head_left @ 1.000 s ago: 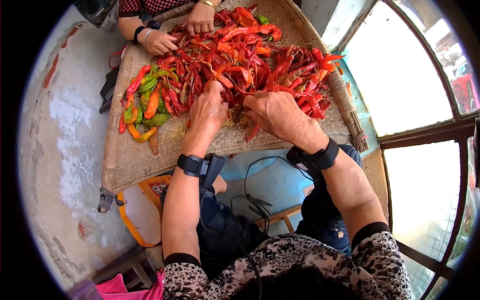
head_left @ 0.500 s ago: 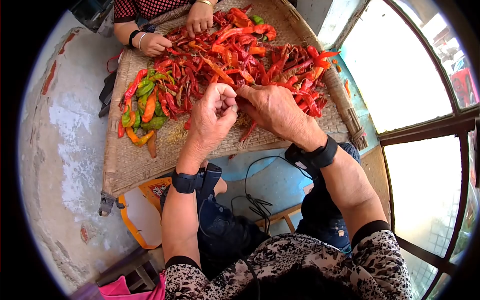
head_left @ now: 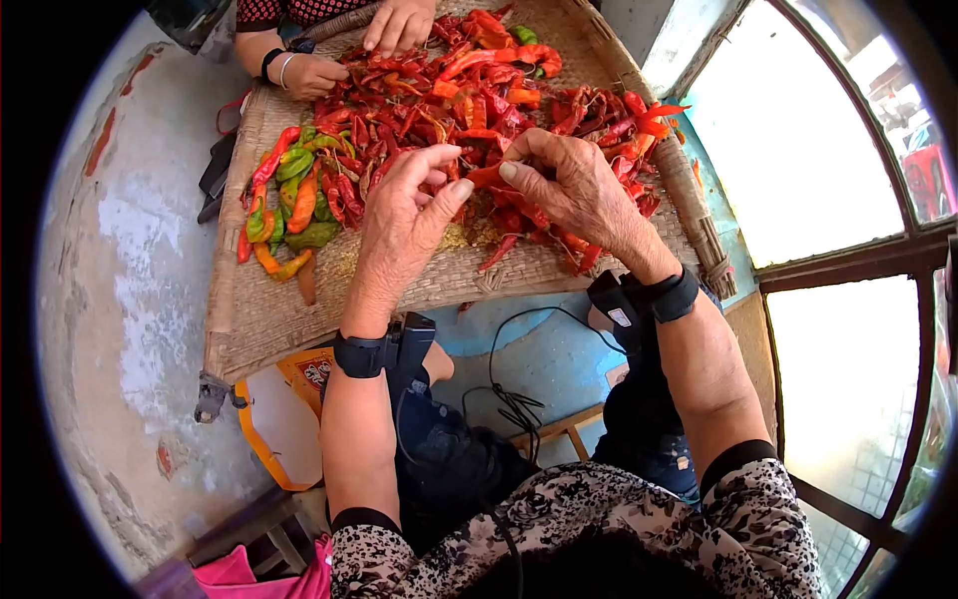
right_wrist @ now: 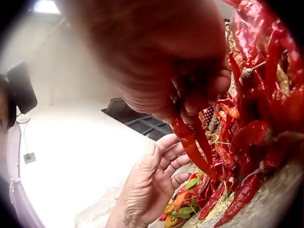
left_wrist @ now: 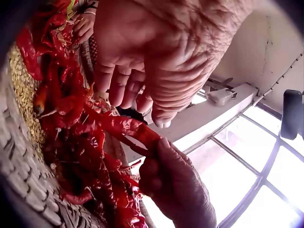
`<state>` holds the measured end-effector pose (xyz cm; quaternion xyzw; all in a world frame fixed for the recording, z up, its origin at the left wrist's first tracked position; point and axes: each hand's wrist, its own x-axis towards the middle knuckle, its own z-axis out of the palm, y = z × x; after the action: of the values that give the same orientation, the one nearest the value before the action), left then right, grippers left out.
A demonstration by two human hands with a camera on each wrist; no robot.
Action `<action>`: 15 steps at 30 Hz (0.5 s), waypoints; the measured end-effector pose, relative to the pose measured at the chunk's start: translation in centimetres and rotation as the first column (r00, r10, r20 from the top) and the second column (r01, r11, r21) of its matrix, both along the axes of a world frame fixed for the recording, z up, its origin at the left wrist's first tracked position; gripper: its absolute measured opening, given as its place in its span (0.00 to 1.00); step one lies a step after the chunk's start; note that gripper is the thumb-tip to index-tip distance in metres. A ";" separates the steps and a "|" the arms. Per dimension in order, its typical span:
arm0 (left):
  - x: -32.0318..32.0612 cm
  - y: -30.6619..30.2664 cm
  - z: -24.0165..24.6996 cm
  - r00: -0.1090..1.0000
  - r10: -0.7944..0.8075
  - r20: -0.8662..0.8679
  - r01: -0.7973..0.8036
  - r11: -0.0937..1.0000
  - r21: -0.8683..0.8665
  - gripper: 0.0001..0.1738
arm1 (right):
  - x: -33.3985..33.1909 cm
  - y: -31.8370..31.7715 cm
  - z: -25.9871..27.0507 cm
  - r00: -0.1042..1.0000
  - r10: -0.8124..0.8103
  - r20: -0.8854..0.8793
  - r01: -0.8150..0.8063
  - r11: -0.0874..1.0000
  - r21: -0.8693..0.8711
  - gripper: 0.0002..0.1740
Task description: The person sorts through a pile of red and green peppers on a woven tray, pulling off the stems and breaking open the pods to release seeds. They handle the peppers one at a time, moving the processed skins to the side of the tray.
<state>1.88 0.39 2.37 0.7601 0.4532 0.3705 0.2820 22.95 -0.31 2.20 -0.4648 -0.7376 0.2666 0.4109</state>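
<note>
Between thumb and fingers, the right hand [head_left: 584, 190] pinches a red chili [head_left: 486, 177] above the pile of red chilies [head_left: 399, 110]. The left wrist view shows this chili [left_wrist: 128, 126] hanging from the right hand's [left_wrist: 178, 183] fingertips, its far end over the pile. Beside it the left hand [head_left: 399, 215] is held with fingers relaxed and thumb apart, nothing between them. In the right wrist view the left hand's [right_wrist: 152, 183] palm faces the chili [right_wrist: 190, 145]. The chilies lie on a woven tray [head_left: 279, 329], with loose yellow seeds [head_left: 454, 238] near its front.
Green and orange peppers [head_left: 299, 205] lie at the tray's left. Across the tray another person's hands [head_left: 399, 25] work in the pile. A window [head_left: 838, 379] stands at the right, a mottled wall [head_left: 150, 270] at the left. Below hang black cables [head_left: 514, 399]; an orange-edged box [head_left: 284, 424] sits under the tray.
The two hands, which met over the pile, have moved apart, and the left hand's fingers have spread. The right hand has turned and shifted right with a red chili. The other person's hand has shifted slightly.
</note>
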 end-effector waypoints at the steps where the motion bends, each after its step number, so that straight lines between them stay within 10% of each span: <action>1: 0.7 -0.4 -0.1 0.996 -0.042 -0.084 0.047 0.997 0.061 0.19 | 0.0 -0.1 -0.1 0.997 0.050 -0.063 -0.050 0.999 0.000 0.11; 11: -1.5 2.6 -0.8 0.982 0.179 0.065 -0.175 0.982 -0.072 0.15 | 0.3 -0.3 0.1 0.978 -0.208 0.012 0.203 0.963 0.177 0.29; 14: -3.1 4.9 -2.4 0.909 0.310 0.278 -0.296 0.951 -0.093 0.17 | 0.4 -0.1 -0.9 0.976 -0.181 0.122 0.161 0.974 0.157 0.18; 15: -3.3 5.2 -2.3 0.867 0.498 0.013 -0.474 0.816 0.331 0.18 | 0.6 -0.2 -1.1 0.954 -0.145 0.264 0.109 0.983 0.144 0.15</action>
<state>-1.45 5.62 0.02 0.6682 0.5750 0.4710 0.0327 23.56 -0.46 1.12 -0.5164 -0.7714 0.1250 0.3503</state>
